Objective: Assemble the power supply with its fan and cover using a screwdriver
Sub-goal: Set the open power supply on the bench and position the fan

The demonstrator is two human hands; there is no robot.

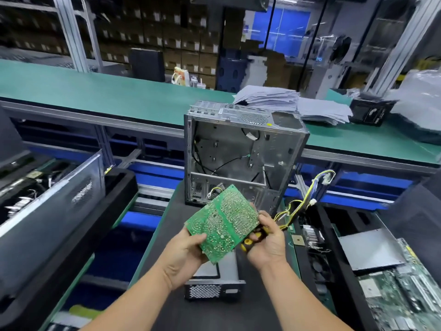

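Head view is showing both hands raised over a dark work mat (164, 237), holding a green circuit board (223, 223) with its solder side facing up. The left hand (185, 256) is gripping the board's lower left edge, thumb lying on the solder face and fingers curled beneath. The right hand (267, 240) is holding the board's right edge, and its curled fingers are also wrapping round a yellow-and-black screwdriver handle (250, 238), which is showing just under the board. A bundle of yellow and black wires (303, 201) is trailing from the board's right side, rising toward white connectors (325, 179).

Directly below the board, the metal power supply housing (214, 280) is resting on the mat, its perforated end facing the person. Behind the board, an open computer case (241, 151) is standing upright on the mat, with its open side toward the camera. Further back, a green bench (100, 91) is carrying a stack of papers (293, 103). To the right, a black tray (353, 235) is holding a metal plate (370, 247) and another green board (405, 287). To the left, a grey panel (52, 206) is leaning on a second black tray (114, 185).
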